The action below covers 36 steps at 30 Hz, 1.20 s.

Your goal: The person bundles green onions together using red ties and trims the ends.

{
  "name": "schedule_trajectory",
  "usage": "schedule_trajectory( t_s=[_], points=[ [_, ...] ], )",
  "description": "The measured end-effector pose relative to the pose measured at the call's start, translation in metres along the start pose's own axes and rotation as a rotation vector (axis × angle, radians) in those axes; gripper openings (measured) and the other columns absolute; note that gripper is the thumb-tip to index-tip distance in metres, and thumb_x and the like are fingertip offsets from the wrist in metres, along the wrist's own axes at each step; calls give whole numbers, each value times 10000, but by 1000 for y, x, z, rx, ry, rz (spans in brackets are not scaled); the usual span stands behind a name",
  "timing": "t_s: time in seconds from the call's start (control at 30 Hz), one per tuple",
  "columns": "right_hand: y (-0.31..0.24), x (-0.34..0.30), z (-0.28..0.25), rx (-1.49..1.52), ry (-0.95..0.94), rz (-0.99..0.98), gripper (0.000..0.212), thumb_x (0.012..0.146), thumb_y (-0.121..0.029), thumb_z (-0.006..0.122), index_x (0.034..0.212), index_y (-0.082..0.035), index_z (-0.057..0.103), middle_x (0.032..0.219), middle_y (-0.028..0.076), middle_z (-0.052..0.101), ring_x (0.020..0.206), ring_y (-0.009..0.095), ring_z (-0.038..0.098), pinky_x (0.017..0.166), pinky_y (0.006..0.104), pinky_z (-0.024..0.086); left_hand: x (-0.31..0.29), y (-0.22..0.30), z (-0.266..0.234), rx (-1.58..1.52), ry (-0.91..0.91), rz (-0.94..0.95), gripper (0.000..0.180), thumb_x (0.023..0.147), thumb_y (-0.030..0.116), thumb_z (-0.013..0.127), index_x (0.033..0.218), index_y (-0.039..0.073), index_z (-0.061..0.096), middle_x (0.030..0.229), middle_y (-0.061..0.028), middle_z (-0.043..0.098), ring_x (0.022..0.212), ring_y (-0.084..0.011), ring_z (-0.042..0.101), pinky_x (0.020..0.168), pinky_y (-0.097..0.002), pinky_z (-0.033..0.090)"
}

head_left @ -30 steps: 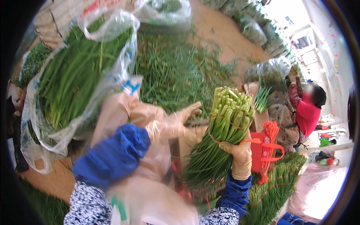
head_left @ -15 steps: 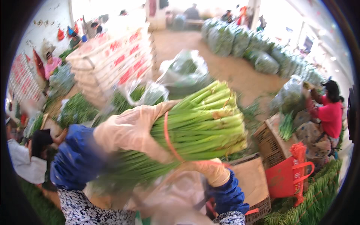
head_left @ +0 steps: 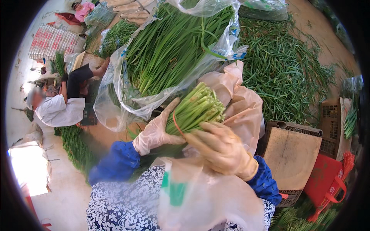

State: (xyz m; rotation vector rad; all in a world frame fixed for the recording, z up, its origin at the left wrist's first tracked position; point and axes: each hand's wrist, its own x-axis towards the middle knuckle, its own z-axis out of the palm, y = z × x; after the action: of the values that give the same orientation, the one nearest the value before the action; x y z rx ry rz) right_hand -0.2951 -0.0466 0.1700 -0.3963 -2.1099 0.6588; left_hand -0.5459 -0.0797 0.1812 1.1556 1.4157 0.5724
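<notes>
A bundle of garlic chives [head_left: 192,109], with pale cut stem ends toward the far right, is held above my lap. Around it runs a thin orange-red band [head_left: 177,125]. My left hand [head_left: 156,134], in a pale glove, is closed round the bundle's leafy side, thumb on top. My right hand [head_left: 221,150], in a yellowish glove, lies across the near side of the bundle, fingertips by the band. Motion smears its fingers, so whether they grip anything is unclear. Just beyond, an open clear plastic bag [head_left: 111,92] holds many loose chives [head_left: 173,50].
Loose green leaves [head_left: 277,69] cover the floor at the far right. A crate with a cardboard top [head_left: 293,154] stands to my right, beside a red bag [head_left: 323,179]. Another person [head_left: 58,107] sits at the left. Rows of greens [head_left: 75,150] lie nearer on that side.
The view has tipped downward. The bundle has come lower and nearer my lap, still in my left hand. My right hand has moved from beneath the bundle up onto its near side.
</notes>
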Motion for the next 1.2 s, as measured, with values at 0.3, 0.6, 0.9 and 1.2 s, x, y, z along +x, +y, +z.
schedule_trajectory(
  t_s=[0.3,0.6,0.9,1.2],
  points=[
    [40,1,-24,-345,284,265,332,856,-125,603,1172,-22,598,1085,167,640,990,324,614,918,405,473,-4,-4,10,520,35,116,1188,577,403,877,1501,14,241,1326,-223,522,1242,-322,512,1043,-360,401],
    [58,-15,-52,-510,16,389,238,840,-207,611,1017,-56,663,1013,181,648,953,325,634,851,446,493,-13,16,31,842,79,11,1219,549,515,846,1511,58,252,1128,-230,562,1059,-397,553,934,-453,434],
    [47,4,-58,-608,207,624,358,863,-111,614,1205,-6,635,1172,193,638,1077,339,597,914,368,471,-29,19,39,1033,34,8,1220,557,654,767,1496,60,264,1124,-191,544,1071,-365,527,905,-484,392],
    [57,-31,-57,-691,-176,664,263,792,-106,691,1055,-118,700,1049,110,677,954,278,629,864,398,488,-30,9,35,1313,147,222,1273,562,654,762,1526,48,192,1127,-256,545,1181,-448,475,1047,-597,290]
  ],
)
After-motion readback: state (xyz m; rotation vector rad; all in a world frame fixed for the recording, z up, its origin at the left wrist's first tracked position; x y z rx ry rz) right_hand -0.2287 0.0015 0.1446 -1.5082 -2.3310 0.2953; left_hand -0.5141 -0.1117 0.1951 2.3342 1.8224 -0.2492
